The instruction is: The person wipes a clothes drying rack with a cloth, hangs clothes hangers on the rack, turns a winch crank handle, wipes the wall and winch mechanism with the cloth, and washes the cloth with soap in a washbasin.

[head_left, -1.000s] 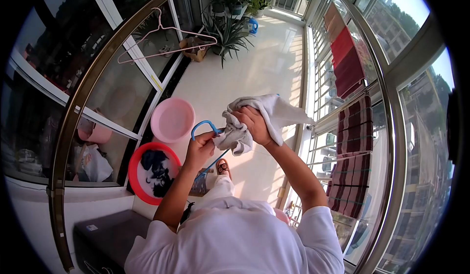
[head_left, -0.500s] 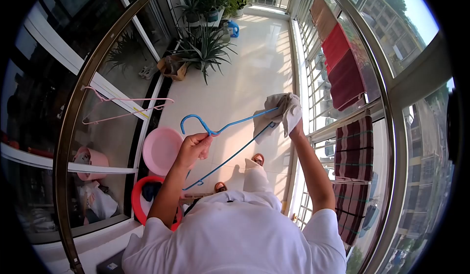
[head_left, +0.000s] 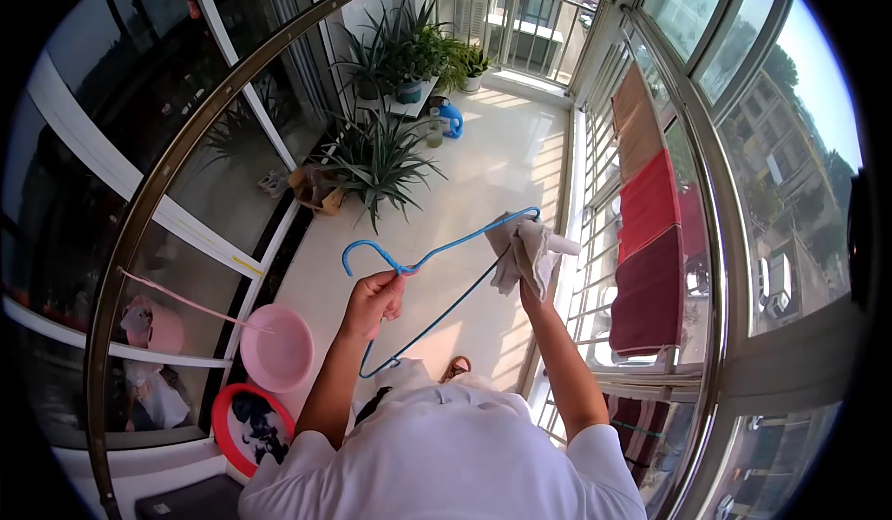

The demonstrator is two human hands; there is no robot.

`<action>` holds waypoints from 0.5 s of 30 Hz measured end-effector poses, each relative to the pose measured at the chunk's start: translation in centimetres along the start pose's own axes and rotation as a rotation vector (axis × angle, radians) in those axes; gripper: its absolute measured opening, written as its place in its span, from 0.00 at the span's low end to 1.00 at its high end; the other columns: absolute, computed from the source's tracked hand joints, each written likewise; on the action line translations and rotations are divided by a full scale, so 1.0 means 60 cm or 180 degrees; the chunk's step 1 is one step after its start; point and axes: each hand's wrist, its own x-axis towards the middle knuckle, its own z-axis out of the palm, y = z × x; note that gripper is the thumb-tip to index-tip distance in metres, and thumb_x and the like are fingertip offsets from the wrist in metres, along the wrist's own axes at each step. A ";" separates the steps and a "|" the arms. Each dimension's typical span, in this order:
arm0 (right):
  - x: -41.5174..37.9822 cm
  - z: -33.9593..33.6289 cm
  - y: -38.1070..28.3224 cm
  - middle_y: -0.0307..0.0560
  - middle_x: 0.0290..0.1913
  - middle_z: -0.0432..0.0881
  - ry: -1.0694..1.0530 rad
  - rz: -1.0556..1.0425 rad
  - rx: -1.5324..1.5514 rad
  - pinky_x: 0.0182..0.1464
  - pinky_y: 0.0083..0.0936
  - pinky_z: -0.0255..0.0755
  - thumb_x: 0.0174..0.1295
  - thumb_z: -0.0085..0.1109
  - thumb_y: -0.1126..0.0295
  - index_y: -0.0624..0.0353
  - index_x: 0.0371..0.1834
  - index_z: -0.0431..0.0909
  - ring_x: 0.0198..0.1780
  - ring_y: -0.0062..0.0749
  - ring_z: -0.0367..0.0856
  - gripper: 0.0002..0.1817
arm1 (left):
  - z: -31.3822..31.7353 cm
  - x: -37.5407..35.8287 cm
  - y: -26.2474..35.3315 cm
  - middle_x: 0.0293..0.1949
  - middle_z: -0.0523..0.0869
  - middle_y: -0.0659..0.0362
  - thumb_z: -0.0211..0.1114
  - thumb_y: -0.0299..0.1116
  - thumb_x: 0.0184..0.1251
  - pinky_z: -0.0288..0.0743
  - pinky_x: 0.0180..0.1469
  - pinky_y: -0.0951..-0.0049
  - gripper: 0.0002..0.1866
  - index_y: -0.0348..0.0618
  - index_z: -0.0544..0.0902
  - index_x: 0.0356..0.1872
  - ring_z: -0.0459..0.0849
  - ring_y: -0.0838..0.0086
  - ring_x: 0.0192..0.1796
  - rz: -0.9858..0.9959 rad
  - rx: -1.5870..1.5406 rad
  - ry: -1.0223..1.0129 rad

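Observation:
My left hand [head_left: 376, 304] is closed around the neck of a blue clothes hanger [head_left: 455, 243], just below its hook. The hanger is held sideways in front of my chest, one shoulder pointing right. At that end my right hand [head_left: 536, 299] grips a crumpled light grey cloth [head_left: 530, 258], which hides most of its fingers. The cloth bunches around the lower bar near the corner, while the hanger's upper tip shows beyond it. Whether the right fingers also touch the hanger is hidden.
A pink basin [head_left: 277, 348] and a red basin [head_left: 223, 427] with dark cloth stand at left. A pink hanger [head_left: 190, 300] hangs from the left rail. Potted plants [head_left: 376, 162] and a blue jug [head_left: 451, 118] are ahead. Towels [head_left: 646, 283] hang along the right windows.
My right hand and the cloth have moved slightly left and down along the hanger, so its right tip is now uncovered. My left hand keeps its hold. The camera view has tilted up.

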 end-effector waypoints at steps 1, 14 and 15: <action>0.027 -0.018 -0.005 0.40 0.51 0.75 -0.0339 0.0148 -0.0005 0.55 0.23 0.68 0.70 0.50 0.64 0.58 0.60 0.69 0.52 0.25 0.73 0.19 | 0.005 0.026 0.009 0.15 0.62 0.69 0.56 0.34 0.73 0.54 0.20 0.79 0.13 0.37 0.81 0.50 0.56 0.85 0.17 0.0056 0.0124 0.0079; 0.418 -0.054 -0.080 0.41 0.40 0.80 -0.2050 -0.0325 -0.2078 0.43 0.25 0.75 0.56 0.61 0.74 0.59 0.52 0.74 0.42 0.31 0.80 0.19 | -0.034 0.418 0.099 0.20 0.70 0.72 0.62 0.34 0.69 0.56 0.23 0.84 0.13 0.39 0.84 0.48 0.61 0.88 0.22 -0.0033 0.1315 -0.0617; 0.447 -0.042 -0.091 0.46 0.40 0.81 -0.2424 -0.0615 -0.2602 0.45 0.28 0.75 0.53 0.61 0.73 0.58 0.52 0.74 0.42 0.39 0.81 0.21 | -0.038 0.464 0.110 0.24 0.77 0.71 0.64 0.34 0.68 0.62 0.27 0.85 0.12 0.37 0.85 0.46 0.67 0.89 0.26 0.0092 0.1403 -0.0600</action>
